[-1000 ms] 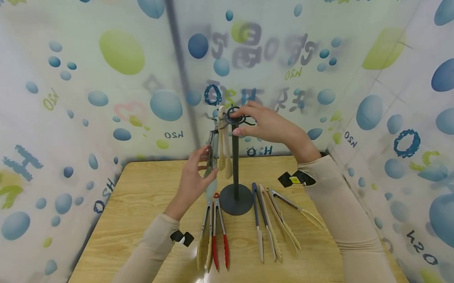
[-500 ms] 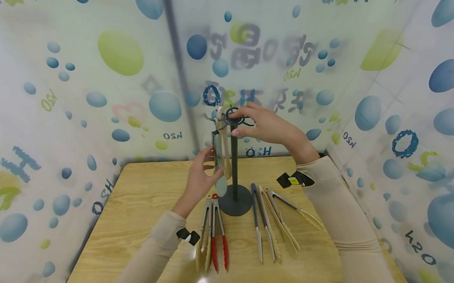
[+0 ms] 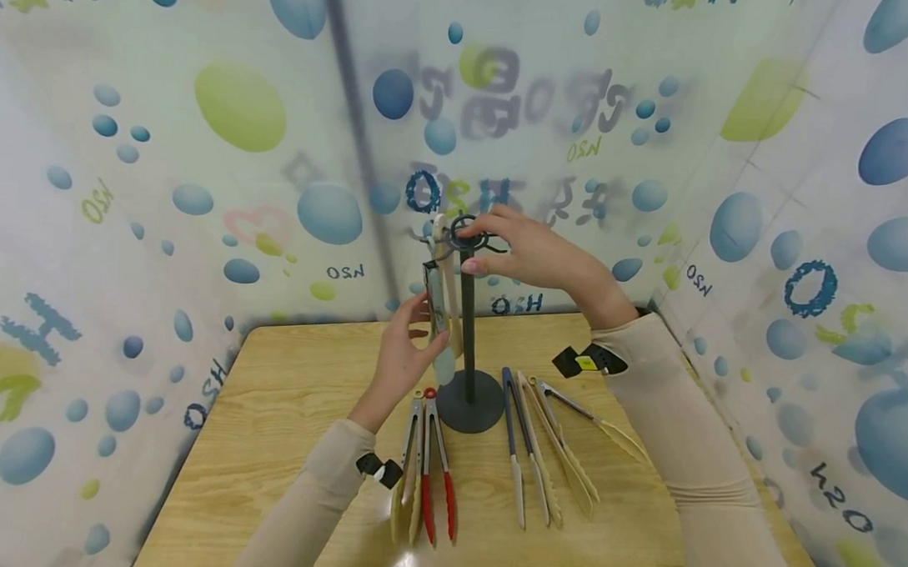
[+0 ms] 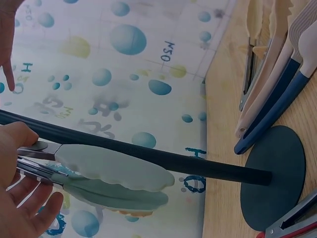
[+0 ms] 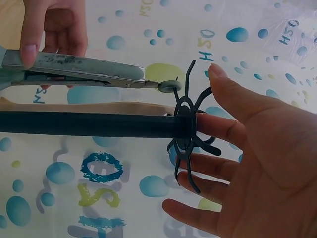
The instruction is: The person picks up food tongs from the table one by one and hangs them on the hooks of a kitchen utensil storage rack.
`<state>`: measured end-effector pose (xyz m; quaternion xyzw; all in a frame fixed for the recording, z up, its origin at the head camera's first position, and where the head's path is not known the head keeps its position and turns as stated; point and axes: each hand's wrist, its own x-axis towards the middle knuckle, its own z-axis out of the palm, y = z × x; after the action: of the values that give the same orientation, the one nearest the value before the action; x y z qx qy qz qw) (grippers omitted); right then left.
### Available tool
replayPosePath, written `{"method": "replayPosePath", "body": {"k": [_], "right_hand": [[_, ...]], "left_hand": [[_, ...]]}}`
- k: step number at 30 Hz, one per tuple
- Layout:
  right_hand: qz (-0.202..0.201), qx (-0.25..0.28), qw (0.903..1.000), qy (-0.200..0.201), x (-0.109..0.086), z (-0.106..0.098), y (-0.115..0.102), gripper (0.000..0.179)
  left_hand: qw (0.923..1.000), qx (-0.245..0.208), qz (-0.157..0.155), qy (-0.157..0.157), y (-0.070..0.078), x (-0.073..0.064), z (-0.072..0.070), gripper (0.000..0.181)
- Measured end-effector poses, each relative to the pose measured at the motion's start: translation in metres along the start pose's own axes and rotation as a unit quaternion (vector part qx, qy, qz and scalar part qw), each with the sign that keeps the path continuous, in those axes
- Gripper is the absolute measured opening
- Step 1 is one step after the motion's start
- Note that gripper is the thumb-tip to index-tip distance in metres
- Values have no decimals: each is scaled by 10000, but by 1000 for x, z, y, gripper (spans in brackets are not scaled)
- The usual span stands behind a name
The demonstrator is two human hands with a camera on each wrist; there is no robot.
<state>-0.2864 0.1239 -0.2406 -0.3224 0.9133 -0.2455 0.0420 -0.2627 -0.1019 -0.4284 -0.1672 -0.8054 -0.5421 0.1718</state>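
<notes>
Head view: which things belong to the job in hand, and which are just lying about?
Apparently in the job:
left hand
mint tongs
right hand
stand
hanging beige tongs

Lying about, for now:
red tongs
left yellow-tipped tongs
blue tongs
beige table tongs
far-right yellow-tipped tongs

On the table (image 3: 300,378) we see the stand (image 3: 467,326), with two pairs of tongs (image 3: 427,508) lying to its front left, three pairs (image 3: 510,419) to its right and a backdrop (image 3: 292,178) behind. Left of its pole, the left hand (image 3: 405,348) has upright tongs (image 3: 437,295); another pair (image 3: 449,271) hangs between these and the pole. The right hand (image 3: 534,249) is at its top.
</notes>
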Motion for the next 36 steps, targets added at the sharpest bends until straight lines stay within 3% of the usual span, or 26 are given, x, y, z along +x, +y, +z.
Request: {"method": "replayPosePath", "body": {"k": [27,36], "right_hand": [[-62,125,9996,256,-1,4,2,55],[27,152,9993,334,1,4,1,52]], "left_hand": [[9989,298,-284,-227,-1,8,-5,62],[9994,292,-178,-3,-3,-1,-14,63]]}}
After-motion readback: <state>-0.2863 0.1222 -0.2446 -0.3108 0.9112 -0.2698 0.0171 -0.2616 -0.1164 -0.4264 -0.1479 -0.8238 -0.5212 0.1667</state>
